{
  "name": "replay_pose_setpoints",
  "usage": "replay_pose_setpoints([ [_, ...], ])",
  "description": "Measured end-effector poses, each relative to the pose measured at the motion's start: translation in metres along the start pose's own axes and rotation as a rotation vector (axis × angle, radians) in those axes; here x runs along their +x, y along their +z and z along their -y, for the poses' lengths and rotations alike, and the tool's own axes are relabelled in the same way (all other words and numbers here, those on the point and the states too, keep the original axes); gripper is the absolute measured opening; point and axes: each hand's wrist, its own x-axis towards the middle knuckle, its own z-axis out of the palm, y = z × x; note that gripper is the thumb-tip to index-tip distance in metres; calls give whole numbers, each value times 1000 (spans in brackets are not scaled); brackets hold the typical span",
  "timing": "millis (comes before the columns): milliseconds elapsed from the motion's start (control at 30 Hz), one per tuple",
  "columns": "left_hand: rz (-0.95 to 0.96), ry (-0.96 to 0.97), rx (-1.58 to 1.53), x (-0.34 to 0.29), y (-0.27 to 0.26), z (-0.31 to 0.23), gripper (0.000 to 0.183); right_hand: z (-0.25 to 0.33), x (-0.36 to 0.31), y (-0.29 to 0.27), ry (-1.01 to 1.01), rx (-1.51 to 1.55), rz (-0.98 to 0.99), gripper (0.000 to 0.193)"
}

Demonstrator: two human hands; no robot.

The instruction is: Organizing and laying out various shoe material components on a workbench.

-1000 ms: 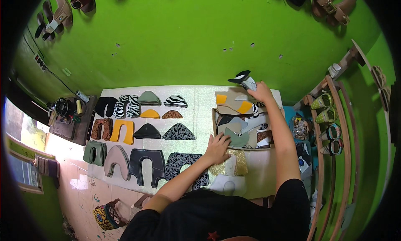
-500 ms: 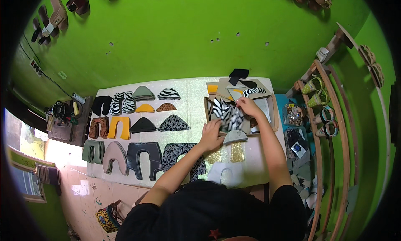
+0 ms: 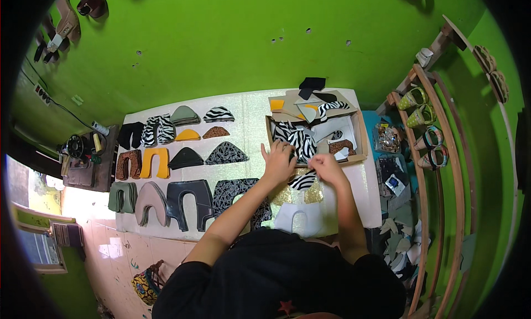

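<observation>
A large zebra-print piece (image 3: 301, 144) of sheet material hangs over the near left side of an open cardboard box (image 3: 358, 156). My left hand (image 3: 280, 161) lies on its near left edge, fingers stretched and apart. With curled fingers, my right hand (image 3: 327, 169) pinches at its near right corner; the fingertips are partly hidden. Just below and between my hands, a small zebra-print half-round (image 3: 302, 181) lies near gold glitter pieces (image 3: 313, 194). Closest to my body is a white arch-shaped piece (image 3: 293, 216).
Stacks of cut pieces fill the table's left, among them grey arches (image 3: 189, 205), yellow arches (image 3: 155, 163) and patterned half-rounds (image 3: 226, 152). Leopard-print scraps (image 3: 343, 147) lie in the box. A wooden rack (image 3: 437, 153) with sandals stands at right, beside a scrap heap (image 3: 395, 244).
My right hand has come down toward me from inside the box, and the zebra-print piece has shifted. A zebra-print half-round now shows where a grey one was. The view has tilted slightly.
</observation>
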Motion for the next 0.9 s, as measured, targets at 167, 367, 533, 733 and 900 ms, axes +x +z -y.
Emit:
replay_pose_setpoints([
  [167,142,-79,220,31,4,-13,54,-36,-23,28,-189,-306,6,28],
  [367,255,-143,428,48,18,-14,72,-62,-25,55,-166,-685,-97,51],
  [533,340,-199,329,54,15,-18,68,-67,-26,56,-225,-698,-169,37],
  [733,177,-175,48,52,17,-9,56,-45,-39,47,-156,-675,-69,27],
  [900,117,-164,-238,55,12,8,54,-14,-53,37,-392,-431,-246,27],
])
